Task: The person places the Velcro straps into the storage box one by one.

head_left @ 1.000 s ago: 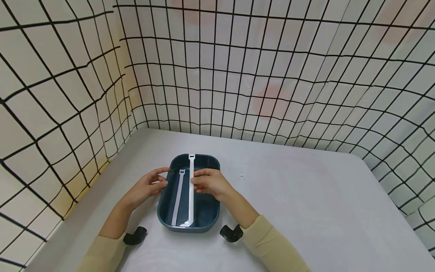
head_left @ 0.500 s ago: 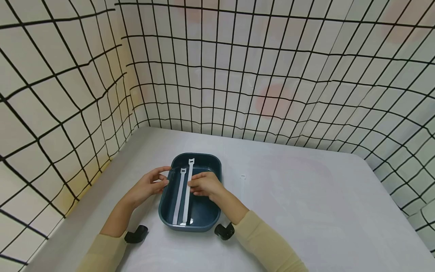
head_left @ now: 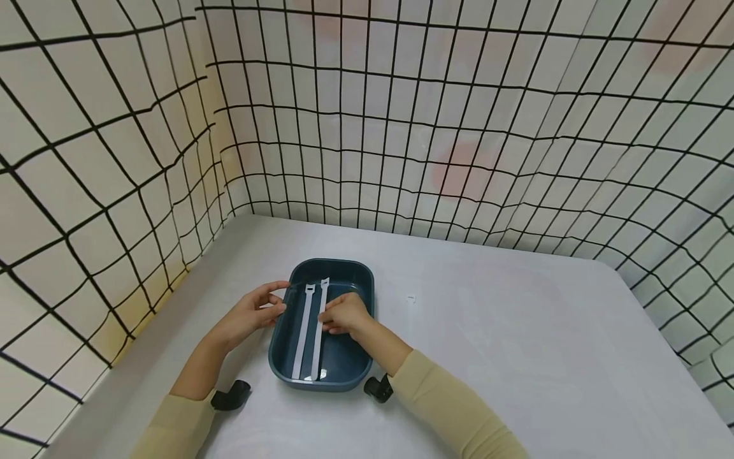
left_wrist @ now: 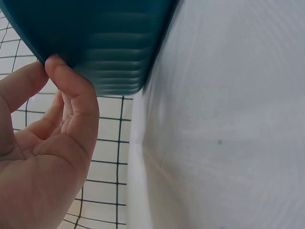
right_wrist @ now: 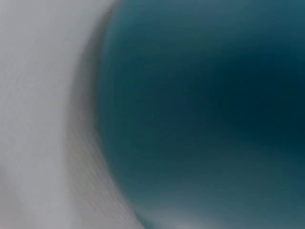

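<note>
A dark blue rectangular tray with rounded corners stands on the table. At its left rim is my left hand; in the left wrist view, the thumb and index finger pinch the rim of the tray. One white cable strap with a slotted head lies lengthwise inside. Just right of it and almost parallel is a second white cable strap, which my right hand pinches near its middle, inside the tray. The right wrist view holds only a blurred close look at the tray.
On the white table, right of the tray, lies a further white strap, its slotted head faintly visible. Black wrist cameras sit by both forearms. Black wire mesh fences the back and sides.
My right hand has lowered its strap into the tray and brought it left, beside the other one. The left hand has stayed at the rim.
</note>
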Motion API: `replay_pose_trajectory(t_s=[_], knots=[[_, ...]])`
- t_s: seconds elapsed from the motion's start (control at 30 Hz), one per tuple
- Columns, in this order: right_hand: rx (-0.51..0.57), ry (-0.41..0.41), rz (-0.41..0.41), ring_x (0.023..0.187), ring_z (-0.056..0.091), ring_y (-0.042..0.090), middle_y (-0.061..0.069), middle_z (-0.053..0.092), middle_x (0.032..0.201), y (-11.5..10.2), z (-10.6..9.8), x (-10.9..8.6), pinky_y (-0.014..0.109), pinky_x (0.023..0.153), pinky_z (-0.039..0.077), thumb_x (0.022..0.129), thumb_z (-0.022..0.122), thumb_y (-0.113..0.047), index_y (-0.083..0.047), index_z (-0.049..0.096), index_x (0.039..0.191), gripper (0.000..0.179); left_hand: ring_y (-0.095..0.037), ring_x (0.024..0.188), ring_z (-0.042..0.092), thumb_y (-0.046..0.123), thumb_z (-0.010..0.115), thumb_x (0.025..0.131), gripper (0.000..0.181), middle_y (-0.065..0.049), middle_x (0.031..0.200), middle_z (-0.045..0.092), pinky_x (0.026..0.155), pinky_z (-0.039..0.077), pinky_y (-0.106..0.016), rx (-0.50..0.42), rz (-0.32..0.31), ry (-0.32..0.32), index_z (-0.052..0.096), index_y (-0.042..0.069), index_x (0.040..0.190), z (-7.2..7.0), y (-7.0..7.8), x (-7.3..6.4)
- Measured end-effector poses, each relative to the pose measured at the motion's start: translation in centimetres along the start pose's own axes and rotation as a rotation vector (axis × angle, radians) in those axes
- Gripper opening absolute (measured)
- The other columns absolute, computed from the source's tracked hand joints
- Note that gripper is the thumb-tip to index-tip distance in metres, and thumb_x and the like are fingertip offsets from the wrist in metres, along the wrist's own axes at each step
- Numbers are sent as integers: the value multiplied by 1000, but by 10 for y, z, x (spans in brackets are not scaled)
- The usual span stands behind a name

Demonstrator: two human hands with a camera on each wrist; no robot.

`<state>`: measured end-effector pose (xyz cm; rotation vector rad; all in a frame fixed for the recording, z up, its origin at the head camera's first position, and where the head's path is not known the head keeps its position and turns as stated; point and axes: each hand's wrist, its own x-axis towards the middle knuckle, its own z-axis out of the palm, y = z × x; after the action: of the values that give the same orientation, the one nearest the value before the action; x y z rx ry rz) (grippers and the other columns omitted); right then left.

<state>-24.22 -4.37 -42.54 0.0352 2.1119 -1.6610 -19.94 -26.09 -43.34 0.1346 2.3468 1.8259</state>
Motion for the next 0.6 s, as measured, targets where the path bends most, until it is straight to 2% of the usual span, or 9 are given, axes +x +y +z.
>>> replay_pose_trajectory(t_s=[0.27,0.6], knots=[[-68,22,24,47,57,8,9,65,67,0,3,-1,17,45,47,81,73,8,4,62,90,15,-27,89,57,14,60,97,56,-17,104,50,78,52,-29,-4,1,-4,37,6,147,0,-2,-1],[-187,62,-7,47,58,8,8,63,62,2,6,4,20,46,49,78,75,9,4,63,85,15,-26,89,57,14,60,98,55,-18,104,50,78,52,-29,5,2,2,37,7,147,0,-1,-1]])
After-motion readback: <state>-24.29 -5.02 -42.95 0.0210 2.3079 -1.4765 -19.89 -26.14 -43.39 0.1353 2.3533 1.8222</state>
